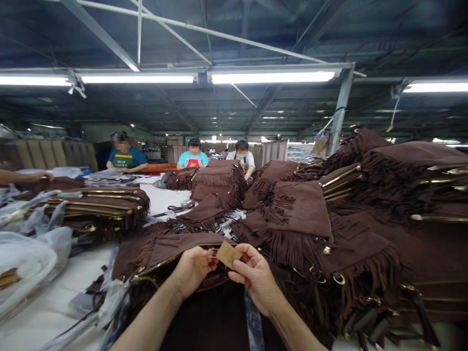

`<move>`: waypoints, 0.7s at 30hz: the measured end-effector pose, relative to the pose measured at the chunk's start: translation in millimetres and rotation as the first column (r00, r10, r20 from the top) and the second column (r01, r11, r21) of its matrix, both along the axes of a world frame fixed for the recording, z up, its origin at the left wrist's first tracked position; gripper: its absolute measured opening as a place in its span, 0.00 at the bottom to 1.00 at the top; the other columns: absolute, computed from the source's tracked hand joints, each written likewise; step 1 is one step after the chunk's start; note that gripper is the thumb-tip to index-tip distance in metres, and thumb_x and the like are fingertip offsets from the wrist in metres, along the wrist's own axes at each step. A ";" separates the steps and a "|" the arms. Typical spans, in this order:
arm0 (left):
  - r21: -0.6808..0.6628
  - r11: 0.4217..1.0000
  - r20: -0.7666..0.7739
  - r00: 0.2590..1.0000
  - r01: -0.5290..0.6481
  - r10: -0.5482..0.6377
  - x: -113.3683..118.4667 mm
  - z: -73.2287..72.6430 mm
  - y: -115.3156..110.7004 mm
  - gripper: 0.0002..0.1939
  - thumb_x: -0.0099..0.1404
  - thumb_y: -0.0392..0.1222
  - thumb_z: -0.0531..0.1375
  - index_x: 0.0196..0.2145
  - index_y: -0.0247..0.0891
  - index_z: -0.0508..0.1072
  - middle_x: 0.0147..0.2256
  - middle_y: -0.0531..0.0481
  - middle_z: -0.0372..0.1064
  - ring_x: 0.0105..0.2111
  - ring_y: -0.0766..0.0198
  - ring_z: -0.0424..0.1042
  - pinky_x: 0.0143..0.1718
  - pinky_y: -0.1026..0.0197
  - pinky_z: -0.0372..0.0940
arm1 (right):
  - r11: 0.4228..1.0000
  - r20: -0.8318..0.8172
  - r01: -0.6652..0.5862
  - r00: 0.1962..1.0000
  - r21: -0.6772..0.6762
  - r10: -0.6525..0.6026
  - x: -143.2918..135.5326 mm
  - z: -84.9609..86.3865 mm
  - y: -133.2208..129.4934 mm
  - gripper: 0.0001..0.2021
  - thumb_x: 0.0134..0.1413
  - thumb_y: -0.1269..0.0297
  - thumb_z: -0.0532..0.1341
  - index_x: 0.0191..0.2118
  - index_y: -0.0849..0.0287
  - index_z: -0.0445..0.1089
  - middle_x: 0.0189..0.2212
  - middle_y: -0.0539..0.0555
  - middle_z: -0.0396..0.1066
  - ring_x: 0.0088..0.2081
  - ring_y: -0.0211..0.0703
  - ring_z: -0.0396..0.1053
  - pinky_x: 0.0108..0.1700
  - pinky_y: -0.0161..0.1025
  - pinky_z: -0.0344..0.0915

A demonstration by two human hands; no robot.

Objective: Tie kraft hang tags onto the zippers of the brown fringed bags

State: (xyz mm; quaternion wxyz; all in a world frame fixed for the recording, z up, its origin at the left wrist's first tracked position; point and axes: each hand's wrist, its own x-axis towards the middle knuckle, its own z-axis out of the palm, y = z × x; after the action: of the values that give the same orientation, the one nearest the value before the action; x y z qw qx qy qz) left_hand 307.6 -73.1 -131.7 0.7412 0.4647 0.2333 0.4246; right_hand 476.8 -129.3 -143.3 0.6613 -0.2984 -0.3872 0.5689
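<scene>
Between the thumb and fingers of my right hand point(254, 275) is a small tan tag point(227, 254). Close to the tag's left edge, my left hand point(195, 268) is closed in a pinch, and a thin string or strip seems to run from its fingertips; its exact kind is too small to tell. Both hands are over a brown fringed bag point(164, 248), whose gold zipper runs along an open edge. The inside of the bag is mostly hidden by my hands.
Brown fringed bags point(300, 209) are piled to the right, and a zippered stack point(106, 207) lies left. Clear plastic bags point(29, 268) cover the near left of the white table point(69, 292). Several people point(126, 158) work beyond the table. A metal post point(340, 117) stands behind the right pile.
</scene>
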 end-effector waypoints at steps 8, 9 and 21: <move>-0.018 0.999 0.087 0.996 -0.027 0.029 -2.3 -2.4 -10.1 0.07 0.51 0.39 0.61 0.29 0.35 0.76 0.34 0.47 0.73 0.38 0.58 0.68 0.39 0.59 0.60 | 0.944 0.278 0.293 0.903 0.154 -0.326 -16.8 -20.2 11.6 0.12 0.46 0.57 0.67 0.33 0.58 0.68 0.30 0.49 0.68 0.29 0.40 0.68 0.23 0.35 0.74; 0.031 0.998 0.055 0.997 -0.056 0.054 -2.4 -2.1 -11.9 0.06 0.50 0.39 0.61 0.27 0.36 0.76 0.32 0.49 0.73 0.36 0.59 0.68 0.38 0.60 0.60 | 0.935 0.307 0.306 0.885 0.180 -0.349 -16.2 -20.5 11.4 0.10 0.47 0.58 0.65 0.33 0.57 0.69 0.29 0.49 0.67 0.28 0.40 0.67 0.22 0.35 0.73; 0.830 0.540 -0.464 0.705 0.137 0.536 -2.3 17.9 -34.8 0.12 0.62 0.35 0.53 0.25 0.38 0.72 0.26 0.50 0.69 0.28 0.61 0.66 0.32 0.62 0.58 | 0.955 0.512 0.168 0.814 0.244 -0.274 -7.3 -25.0 6.7 0.11 0.52 0.60 0.61 0.41 0.57 0.71 0.32 0.51 0.71 0.29 0.43 0.71 0.23 0.35 0.72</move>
State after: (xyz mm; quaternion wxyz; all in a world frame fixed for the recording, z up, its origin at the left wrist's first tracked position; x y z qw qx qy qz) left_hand 305.3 -107.9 -113.8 0.2393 0.8394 0.3170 0.3711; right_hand 469.5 -122.6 -168.4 0.6121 -0.4260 -0.5720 0.3415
